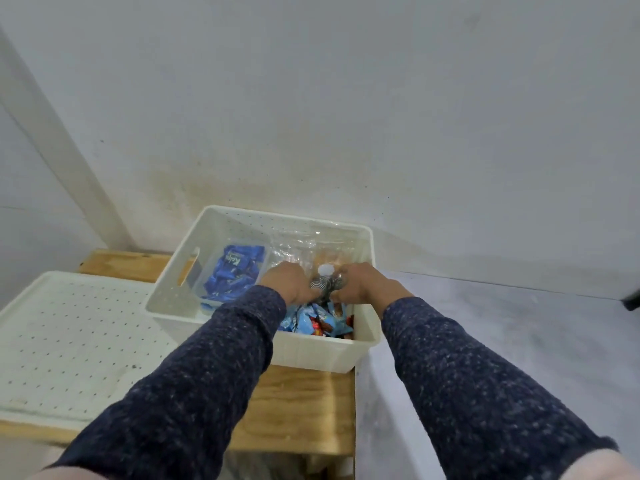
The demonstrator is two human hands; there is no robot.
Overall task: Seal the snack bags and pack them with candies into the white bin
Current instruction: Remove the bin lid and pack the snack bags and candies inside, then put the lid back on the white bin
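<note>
The white bin (173, 296) stands on a wooden table against the wall. Inside on the left lies a clear bag of blue-wrapped candies (232, 275). Clear snack bags (304, 244) fill the back right. Light blue and red candy packets (315, 320) lie at the front. Both hands are inside the bin, side by side. My left hand (287, 282) and my right hand (360, 282) each grip a black-and-white striped object (323, 285) with a white cap between them. My fingers are hidden below the knuckles.
A white perforated lid or tray (69, 341) lies on the table to the left of the bin. The wooden table (304, 410) ends just right of the bin, beside a grey surface (519, 341). The wall stands right behind the bin.
</note>
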